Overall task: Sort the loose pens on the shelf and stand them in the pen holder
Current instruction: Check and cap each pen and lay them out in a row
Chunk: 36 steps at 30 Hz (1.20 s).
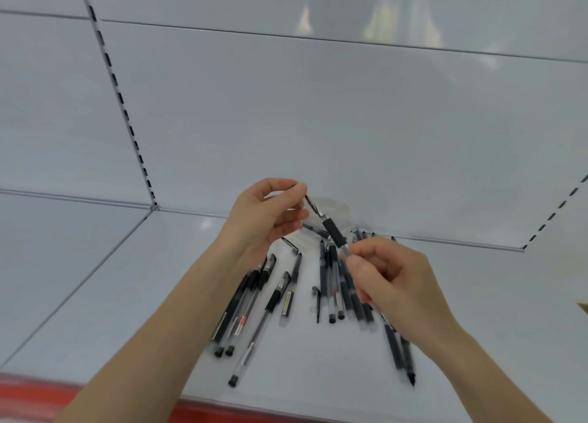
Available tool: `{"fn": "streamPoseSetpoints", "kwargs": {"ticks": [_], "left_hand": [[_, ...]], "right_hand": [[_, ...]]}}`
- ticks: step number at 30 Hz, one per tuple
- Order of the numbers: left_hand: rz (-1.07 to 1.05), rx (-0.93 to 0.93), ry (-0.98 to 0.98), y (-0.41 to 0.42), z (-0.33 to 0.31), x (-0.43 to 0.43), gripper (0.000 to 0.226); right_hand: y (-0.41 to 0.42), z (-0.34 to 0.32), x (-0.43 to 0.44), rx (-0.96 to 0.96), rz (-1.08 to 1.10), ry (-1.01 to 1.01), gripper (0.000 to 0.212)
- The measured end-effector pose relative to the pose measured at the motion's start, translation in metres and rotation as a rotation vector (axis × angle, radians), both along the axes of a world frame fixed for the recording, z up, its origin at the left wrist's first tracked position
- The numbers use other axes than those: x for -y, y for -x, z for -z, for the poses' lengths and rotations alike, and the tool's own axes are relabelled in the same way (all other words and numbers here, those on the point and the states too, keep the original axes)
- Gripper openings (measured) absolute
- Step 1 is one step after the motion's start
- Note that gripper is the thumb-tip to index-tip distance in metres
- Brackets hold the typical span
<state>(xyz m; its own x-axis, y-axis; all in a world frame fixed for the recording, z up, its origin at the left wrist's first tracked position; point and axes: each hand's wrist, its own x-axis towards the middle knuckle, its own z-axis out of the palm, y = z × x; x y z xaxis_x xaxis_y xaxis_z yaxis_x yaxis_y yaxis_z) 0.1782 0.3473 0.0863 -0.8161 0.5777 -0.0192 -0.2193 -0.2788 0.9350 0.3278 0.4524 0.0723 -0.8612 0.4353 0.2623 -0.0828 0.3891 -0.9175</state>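
Between the hands: one pen (332, 230) with a black grip, raised above the shelf (95, 295), slanting down from left to right.
Left hand (270, 216): fingertips pinch the pen's upper end; capping or uncapping cannot be told.
Right hand (394, 282): thumb and forefinger pinch the clear barrel, other fingers curled.
Below the left wrist: first group of pens (251, 298), lying flat, roughly parallel.
Under the right hand: second group of pens (334, 289), flat, partly hidden.
Between the groups: what looks like a loose cap (316, 301).
Pen holder: not in view.
Progress: judged early. Sorting into two groups appears begun; no pen is seen standing, and all but the held one lie on the shelf.
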Motion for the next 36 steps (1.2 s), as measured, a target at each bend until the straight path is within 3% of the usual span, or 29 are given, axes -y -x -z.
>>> {"fn": "streamPoseSetpoints", "kwargs": {"ticks": [7,22,26,31,34,36], "left_hand": [[-0.048,-0.015,-0.106,-0.009,-0.001,0.007,0.008],[-0.082,-0.191,-0.067,-0.044,-0.001,0.002,0.009],[-0.073,-0.122,-0.056,-0.041,0.008,0.001,0.007],[-0.178,-0.101,0.041,-0.025,0.025,0.013,0.005],[-0.202,-0.224,0.193,-0.014,0.031,0.026,0.009],[-0.197,-0.399,0.410,-0.008,0.036,0.033,0.010]], "right_hand": [[-0.006,-0.005,0.010,0.024,-0.026,-0.025,0.014],[-0.009,0.000,0.014,0.019,-0.027,-0.059,0.021],[-0.004,-0.001,0.012,0.093,-0.048,-0.076,0.019],[0.010,0.004,-0.005,0.273,-0.144,-0.102,0.022],[0.020,0.018,-0.016,0.314,-0.049,-0.254,0.019],[0.028,0.026,-0.021,0.347,-0.017,-0.409,0.014]]}}
